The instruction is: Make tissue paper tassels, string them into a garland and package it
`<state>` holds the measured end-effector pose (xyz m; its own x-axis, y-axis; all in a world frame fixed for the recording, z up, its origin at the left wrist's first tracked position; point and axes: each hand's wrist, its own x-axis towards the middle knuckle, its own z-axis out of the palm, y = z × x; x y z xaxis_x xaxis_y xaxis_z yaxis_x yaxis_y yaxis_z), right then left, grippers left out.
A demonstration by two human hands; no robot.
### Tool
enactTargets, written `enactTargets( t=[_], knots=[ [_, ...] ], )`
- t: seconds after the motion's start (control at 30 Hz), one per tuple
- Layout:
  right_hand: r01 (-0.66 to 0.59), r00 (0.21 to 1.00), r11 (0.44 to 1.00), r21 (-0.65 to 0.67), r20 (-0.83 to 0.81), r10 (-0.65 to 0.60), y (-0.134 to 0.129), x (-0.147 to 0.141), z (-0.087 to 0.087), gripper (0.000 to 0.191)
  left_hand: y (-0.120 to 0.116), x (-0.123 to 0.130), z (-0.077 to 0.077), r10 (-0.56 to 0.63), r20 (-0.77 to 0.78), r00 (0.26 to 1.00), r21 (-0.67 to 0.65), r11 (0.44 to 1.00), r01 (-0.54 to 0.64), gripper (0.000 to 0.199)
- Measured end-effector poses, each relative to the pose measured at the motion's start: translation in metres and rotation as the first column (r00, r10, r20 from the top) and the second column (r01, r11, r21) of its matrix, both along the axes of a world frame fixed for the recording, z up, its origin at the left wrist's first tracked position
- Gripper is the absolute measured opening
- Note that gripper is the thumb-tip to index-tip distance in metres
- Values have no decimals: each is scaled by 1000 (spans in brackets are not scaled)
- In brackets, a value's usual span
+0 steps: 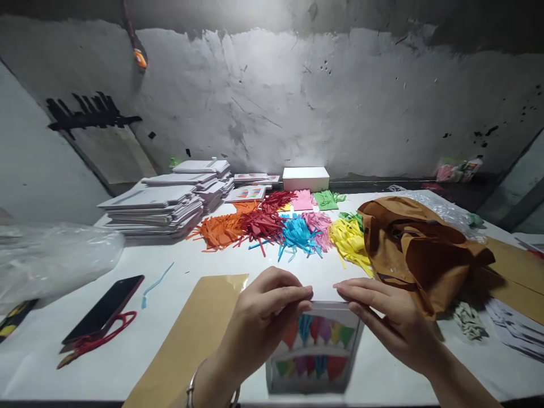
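Note:
Both of my hands pinch the top edge of a white printed box [315, 345], which stands upright at the table's front. Rows of colourful hanging tassels or flags are pictured on its near face, slightly blurred. My left hand [267, 311] has thumb and fingers closed on the left part of that edge. On the right part, my right hand [389, 317] grips in the same way. Just beyond the box lie bundles of cut paper strips: orange [221, 231], dark red [261, 225], blue [298, 235], pink [318, 226] and yellow [351, 241].
Flat white boxes [148, 198] are stacked at the back left, near a closed white box [306, 178]. A brown bag [416, 243] sits at right. Brown paper [191, 323], a phone [106, 309] with a red strap and a clear plastic bag [55, 258] occupy the left.

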<state>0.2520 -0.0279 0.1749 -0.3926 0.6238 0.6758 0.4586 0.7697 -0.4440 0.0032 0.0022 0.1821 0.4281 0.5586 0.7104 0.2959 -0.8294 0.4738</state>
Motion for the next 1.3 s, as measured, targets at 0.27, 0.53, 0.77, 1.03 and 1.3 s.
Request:
enactTargets(
  t=[0.27, 0.53, 0.77, 1.03, 1.3],
  knots=[
    [230, 968, 973, 36, 94, -232, 18, -36, -51, 27, 8, -17, -41, 156, 11, 988, -457, 879, -134, 13],
    [237, 782, 971, -20, 597, -178, -19, -126, -199, 90, 62, -24, -171, 387, -72, 919, -800, 528, -285, 16],
    [219, 755, 975, -22, 637, -155, -15, -127, -224, 96, 62, -26, -194, 400, -92, 912, -794, 523, -309, 22],
    [86, 896, 993, 80, 430, -112, -20, -113, -187, 73, 41, -33, -157, 413, -18, 911, -694, 650, -308, 21],
    [-148, 960, 986, -73, 228, 161, -1, -71, -98, 39, -67, -49, -97, 284, 117, 952, -152, 952, -266, 24]
  ],
)
